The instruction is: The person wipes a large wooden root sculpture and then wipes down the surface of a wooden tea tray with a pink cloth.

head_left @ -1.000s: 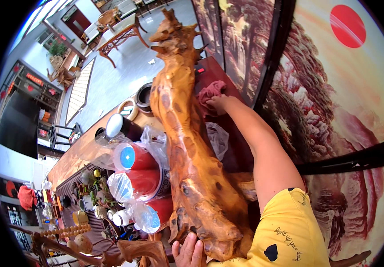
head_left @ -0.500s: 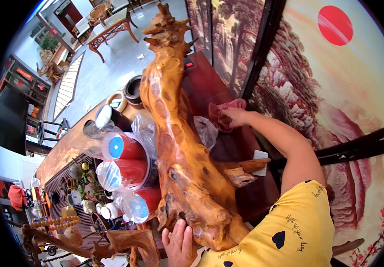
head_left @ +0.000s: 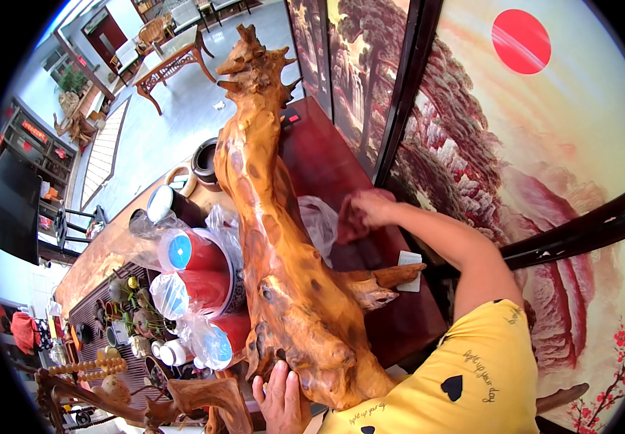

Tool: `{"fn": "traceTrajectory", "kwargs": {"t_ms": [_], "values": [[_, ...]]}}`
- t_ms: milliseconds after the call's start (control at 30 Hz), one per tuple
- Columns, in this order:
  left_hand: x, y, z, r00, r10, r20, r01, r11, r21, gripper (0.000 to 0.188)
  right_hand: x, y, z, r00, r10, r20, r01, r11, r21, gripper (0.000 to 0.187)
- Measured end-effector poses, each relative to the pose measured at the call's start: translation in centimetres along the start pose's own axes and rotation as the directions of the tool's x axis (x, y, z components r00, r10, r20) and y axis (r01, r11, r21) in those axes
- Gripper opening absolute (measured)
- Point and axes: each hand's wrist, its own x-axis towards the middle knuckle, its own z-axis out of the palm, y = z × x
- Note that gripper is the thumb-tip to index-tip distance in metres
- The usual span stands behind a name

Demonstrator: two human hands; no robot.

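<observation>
A large polished wood root carving (head_left: 272, 239) rises through the middle of the view, with a knobbed, spiky top. My left hand (head_left: 283, 401) rests against its lower end with the fingers stretched out. To the right of the carving, my right hand (head_left: 372, 208) grips a dark red cloth (head_left: 353, 223) over the dark red tabletop (head_left: 319, 148). A crumpled clear plastic bag (head_left: 317, 220) lies between that cloth and the carving. A short wooden branch (head_left: 381, 282) sticks out from the carving's right side, beside a pale flat piece (head_left: 409, 272).
Red canisters (head_left: 207, 249) with blue-and-white ends, partly wrapped in plastic, are close on the left. Behind them stands a dark round pot (head_left: 205, 159). A slatted tea tray (head_left: 113, 311) holds small wares and plants. Painted screen panels (head_left: 486, 137) border the right side.
The view has shifted, so the carving sits slightly lower and more to the left. My right hand and the cloth have moved down the tabletop. My left hand stays on the carving.
</observation>
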Motion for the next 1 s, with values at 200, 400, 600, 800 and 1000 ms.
{"fn": "traceTrajectory", "kwargs": {"t_ms": [200,400,600,800,1000], "values": [[0.1,0.7,-0.7,1.000,-0.020,-0.021,0.020,1.000,0.010,0.046,2.9,-0.6,-2.0,0.953,0.297,-0.059,-0.300,0.953,-0.037,0.056],[-0.5,0.4,-0.5,0.999,-0.033,0.012,0.032,0.996,0.081,0.055,-4.5,-0.4,-0.6,0.948,0.259,0.185,-0.204,0.940,-0.274,0.046],[-3.5,-0.2,-1.8,0.999,0.039,0.016,-0.040,0.999,0.033,0.055,-8.4,-6.7,-9.5,0.808,0.442,0.389,-0.075,0.733,-0.676,0.035],[-8.3,1.0,-3.6,0.977,-0.173,0.124,0.200,0.946,-0.254,0.040,0.0,-15.6,-23.4,0.886,0.048,-0.461,0.079,0.964,0.253,0.019],[-16.5,-2.0,0.4,0.866,-0.341,0.366,0.455,0.840,-0.295,0.036,9.8,-25.3,-23.8,0.853,-0.153,-0.500,0.093,0.985,-0.143,0.043]]}}
